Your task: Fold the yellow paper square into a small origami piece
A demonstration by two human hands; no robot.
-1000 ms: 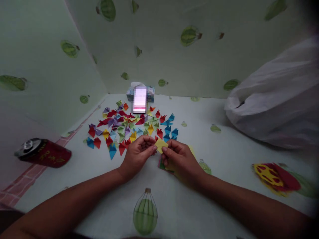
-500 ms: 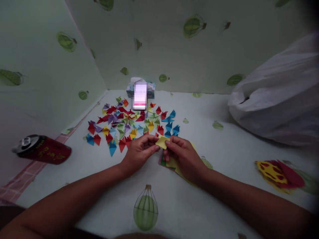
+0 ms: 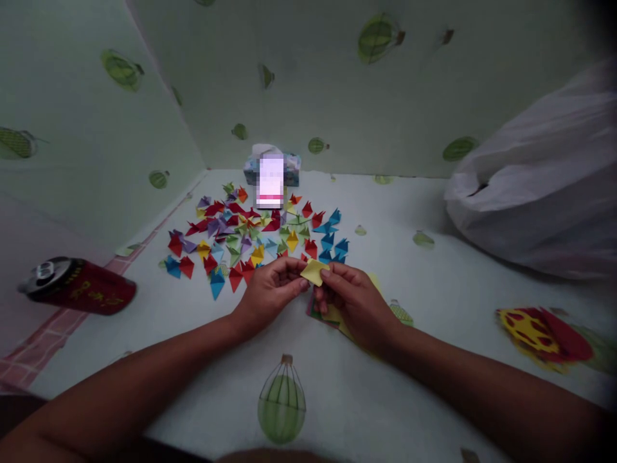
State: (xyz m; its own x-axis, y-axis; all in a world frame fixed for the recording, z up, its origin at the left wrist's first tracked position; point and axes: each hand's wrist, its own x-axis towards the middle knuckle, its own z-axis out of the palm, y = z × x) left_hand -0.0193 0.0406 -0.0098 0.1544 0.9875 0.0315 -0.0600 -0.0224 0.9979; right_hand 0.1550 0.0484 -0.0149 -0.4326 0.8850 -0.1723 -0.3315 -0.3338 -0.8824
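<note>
Yellow paper square [image 3: 314,272] was pinched by left hand [image 3: 270,292] and right hand [image 3: 351,301].
Tissue box [image 3: 271,168] held white tissue behind folded paper shapes [image 3: 250,235].

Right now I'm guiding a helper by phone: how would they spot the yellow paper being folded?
Start at the spread of folded paper shapes on the balloon-print cloth. At its near edge, the left hand and right hand pinch the yellow paper: alone lifted and still nearly flat.
</note>
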